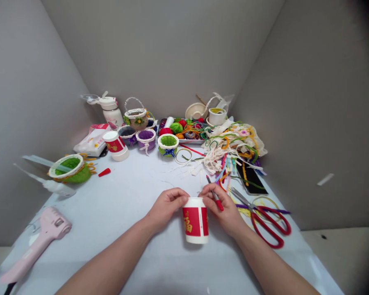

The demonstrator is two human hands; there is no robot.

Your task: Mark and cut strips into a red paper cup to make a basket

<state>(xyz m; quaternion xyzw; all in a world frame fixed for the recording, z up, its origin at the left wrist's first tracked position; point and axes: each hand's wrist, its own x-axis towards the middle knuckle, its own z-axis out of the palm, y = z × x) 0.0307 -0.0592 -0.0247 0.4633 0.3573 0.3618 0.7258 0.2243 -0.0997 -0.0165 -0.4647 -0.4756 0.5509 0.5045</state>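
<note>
While between both hands (168, 206), red-and-white cup (195, 222)

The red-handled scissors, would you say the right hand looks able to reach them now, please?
Probably yes: nothing seems to block the way from the right hand to the red-handled scissors beside it, though its grip is occupied by a pen and the paper cup.

Cup (195, 221) between my fingers (180, 200)

My right fingers (209, 204) also hold the marker (217, 201). Right of them lie the scissors (262, 216); farther ahead, the phone (256, 180), then the yarn pile (233, 141). Straight ahead, well beyond them, sits the tray (188, 142) with yarn balls (176, 128) in it. Left of my fingers lies the glue gun (49, 229); behind it, sticks (44, 162) in the basket (80, 176). The cap (104, 172) lies ahead-left.
</note>
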